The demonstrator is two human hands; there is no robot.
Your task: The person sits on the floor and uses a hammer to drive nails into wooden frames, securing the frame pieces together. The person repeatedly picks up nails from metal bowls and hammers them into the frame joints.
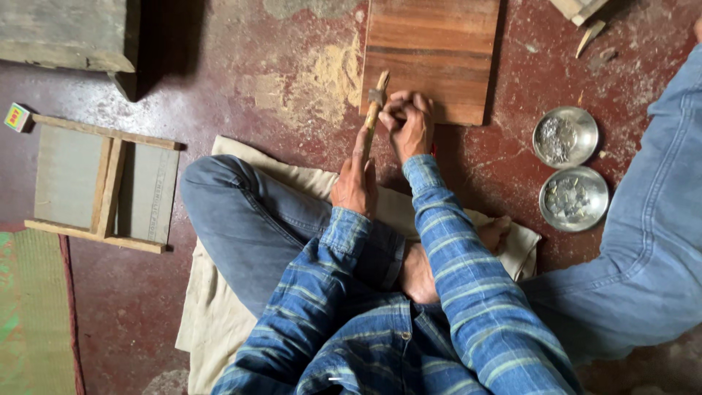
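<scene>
Hammer [376,102] | left grip [356,183] clamped on handle | right grip [409,124] pinched (contents hidden) | bowls [564,137] hold metal bits

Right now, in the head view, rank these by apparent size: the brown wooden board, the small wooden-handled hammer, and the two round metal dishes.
1. Brown wooden board, clearly largest.
2. The two round metal dishes: near-equal; not ranked against each other.
3. Small wooden-handled hammer in the left hand, partly hidden; slimmest.

Illumination is soft, diffuse daylight of moderate level. The brightest zone lies at 1 o'clock, where the two metal bowls [570,168] show mild specular glare. A dense shadow sits at 11 o'clock beside the wooden block [69,33]. Focus is adequate at centre; detail softens toward the 5 and 7 o'clock corners. Straight edges bow slightly near the frame borders.
</scene>
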